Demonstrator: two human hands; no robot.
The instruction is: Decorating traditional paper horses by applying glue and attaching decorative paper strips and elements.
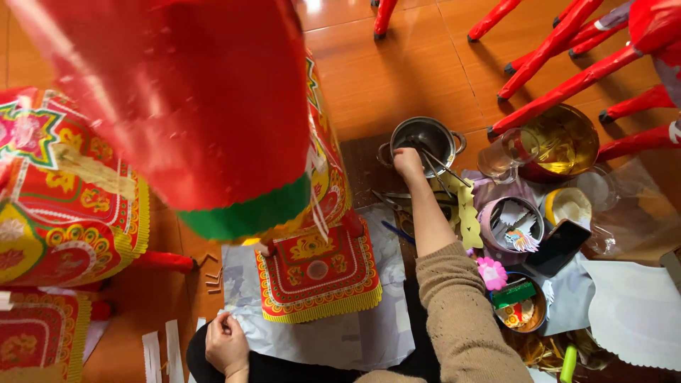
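**Right hand in the steel pot, left hand resting on the lap**

The right hand (408,162) reaches forward to the rim of one small steel pot (424,142), fingers curled down over the edge among thin metal rods (441,169) that lean out of it, so the tools stand upright and within reach. Whether it grips a rod I cannot tell; the fingertips are hidden. The left hand (227,345) sits low by the knee, loosely closed, perhaps pinching a small scrap (too small to be sure).

One flat decorated panel (317,273), red with yellow fringe, lies on grey paper (355,337) just in front of the person, under a big red paper figure (184,106) that fills the upper left. To the right, containers cluster close together, handy to that arm: one glass jar (507,152), one bowl of yellowish liquid (564,142), two round tubs (512,225) of paper cut-outs, one dark phone (560,246). Several red legs (560,42) of other figures stand on the wooden floor (397,71) beyond; I count at least eight.
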